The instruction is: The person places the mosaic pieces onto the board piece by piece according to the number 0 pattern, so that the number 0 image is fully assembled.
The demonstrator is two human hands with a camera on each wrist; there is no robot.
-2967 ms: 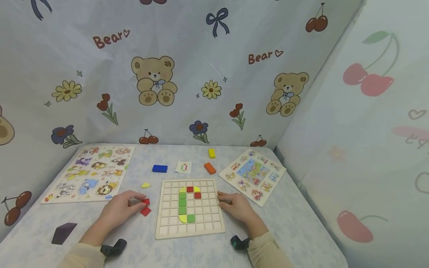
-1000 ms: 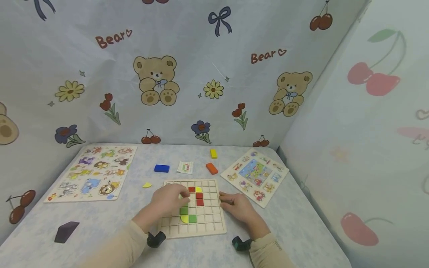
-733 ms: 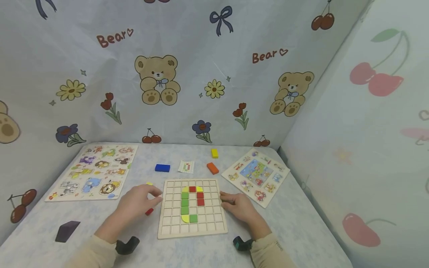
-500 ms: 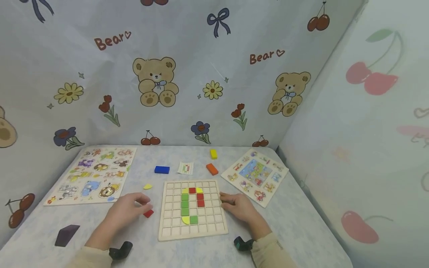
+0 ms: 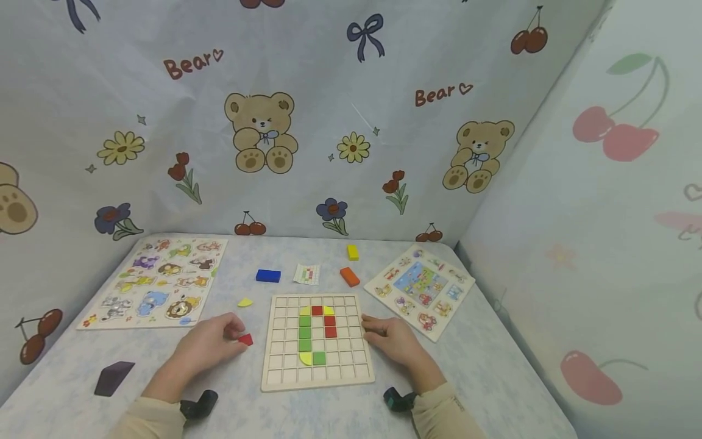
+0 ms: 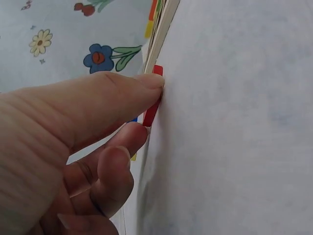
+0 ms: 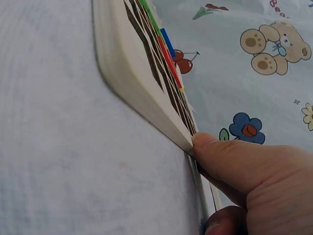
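A wooden grid board (image 5: 281, 366) lies in front of me with a column of green tiles, three red tiles (image 5: 330, 321) and yellow curved pieces set in it. My left hand (image 5: 237, 337) rests on the table just left of the board, thumb and finger pinching a small red tile (image 5: 246, 339). In the left wrist view the thumb (image 6: 146, 83) presses the red tile (image 6: 151, 111) against the table. My right hand (image 5: 368, 329) touches the board's right edge. In the right wrist view its thumb (image 7: 210, 147) lies against the board's rim (image 7: 132, 83).
An animal puzzle board (image 5: 156, 283) lies at the left and another picture puzzle (image 5: 419, 289) at the right. Behind the grid are a blue block (image 5: 268, 275), a pattern card (image 5: 306, 274), an orange block (image 5: 349, 277) and a yellow block (image 5: 353, 252). A yellow piece (image 5: 245, 302) and a purple block (image 5: 113, 377) lie left.
My left hand carried one red tile onto the board, leaving a third red tile there, then came back left and took hold of the other red tile. The right hand stayed put.
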